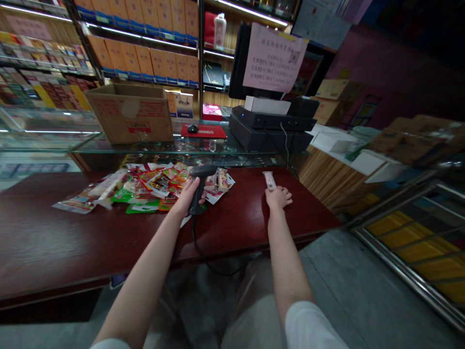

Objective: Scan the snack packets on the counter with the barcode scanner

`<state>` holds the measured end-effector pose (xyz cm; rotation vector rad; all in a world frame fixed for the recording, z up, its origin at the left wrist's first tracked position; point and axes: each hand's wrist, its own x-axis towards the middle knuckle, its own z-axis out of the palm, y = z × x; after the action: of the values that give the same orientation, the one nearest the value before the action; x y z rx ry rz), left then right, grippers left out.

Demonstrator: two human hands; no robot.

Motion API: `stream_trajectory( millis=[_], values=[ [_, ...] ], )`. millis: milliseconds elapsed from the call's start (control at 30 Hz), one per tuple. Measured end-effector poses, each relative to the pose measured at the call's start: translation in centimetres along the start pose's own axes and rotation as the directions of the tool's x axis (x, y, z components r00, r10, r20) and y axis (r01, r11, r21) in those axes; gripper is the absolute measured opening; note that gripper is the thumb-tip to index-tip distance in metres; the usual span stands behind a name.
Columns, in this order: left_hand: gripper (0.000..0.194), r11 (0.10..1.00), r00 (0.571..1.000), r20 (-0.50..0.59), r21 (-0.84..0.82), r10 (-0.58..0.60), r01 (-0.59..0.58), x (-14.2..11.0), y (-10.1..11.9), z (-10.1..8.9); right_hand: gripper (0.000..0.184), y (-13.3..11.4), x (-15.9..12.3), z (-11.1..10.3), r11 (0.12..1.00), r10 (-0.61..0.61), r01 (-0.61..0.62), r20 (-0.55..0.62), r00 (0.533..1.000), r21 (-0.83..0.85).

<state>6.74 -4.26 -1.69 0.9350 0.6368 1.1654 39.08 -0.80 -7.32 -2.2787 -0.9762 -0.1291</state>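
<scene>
1. While the head camera looks down over a dark red wooden worktop [65,228], the left hand [189,195] wraps closed around the pistol grip of a black handheld barcode scanner [198,186], a hold that keeps its raised head free and angled to the right.
2. A thin black cord [194,237] drops slack past the worktop's edge, leaving the scanner room to move.
3. The right hand [279,197] lies palm-down with loosely curled fingers, and a slim white-and-pink wrapped snack bar [269,180] sits just past them, set apart from the other packets; whether the fingers pinch it cannot be told.
4. A loose heap of colourful snack packets [156,184] lies spread under and left of the scanner, within the left hand's reach.
5. Beyond, a brown cardboard box [129,114] stands on a glass display counter [145,145], near a black monitor [236,63] carrying a pink paper notice [274,57].
</scene>
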Motion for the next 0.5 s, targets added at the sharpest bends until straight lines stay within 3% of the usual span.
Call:
stream_trajectory(
  millis=[67, 167, 233, 300, 400, 433, 500],
  values=[
    [0.063, 1.0, 1.0, -0.008, 0.027, 0.016, -0.016, -0.1, 0.4, -0.4, 0.053, 0.1, -0.1, -0.1, 1.0, 0.0, 0.002, -0.097, 0.995, 0.02],
    [0.063, 0.998, 0.999, -0.03, 0.036, 0.045, -0.044, 0.2, 0.5, -0.8, 0.054, -1.4, -1.0, 0.3, 0.979, -0.16, 0.173, -0.117, 0.98, 0.112],
    [0.061, 0.998, 0.998, -0.037, 0.042, 0.055, -0.054, 0.7, 0.6, -0.9, 0.052, -3.4, -2.1, 0.9, 0.928, -0.323, 0.312, 0.019, 0.946, 0.205],
    [0.06, 0.996, 0.998, -0.036, 0.068, 0.055, -0.052, 1.3, 0.9, -1.0, 0.057, -6.0, -3.4, 1.7, 0.852, -0.486, 0.408, 0.208, 0.849, 0.328],
    [0.057, 0.992, 0.999, -0.029, 0.125, 0.028, -0.024, 2.1, 1.5, -1.0, 0.065, -9.6, -5.1, 3.2, 0.811, -0.569, 0.407, 0.405, 0.715, 0.42],
    [0.056, 0.99, 1.0, -0.024, 0.141, 0.015, -0.011, 2.3, 1.6, -1.0, 0.062, -10.5, -5.4, 3.6, 0.81, -0.57, 0.388, 0.432, 0.699, 0.44],
    [0.056, 0.989, 1.0, -0.018, 0.149, 0.005, -0.002, 2.6, 1.7, -1.0, 0.05, -11.7, -5.6, 4.4, 0.819, -0.511, 0.242, 0.468, 0.721, 0.521]
  ],
)
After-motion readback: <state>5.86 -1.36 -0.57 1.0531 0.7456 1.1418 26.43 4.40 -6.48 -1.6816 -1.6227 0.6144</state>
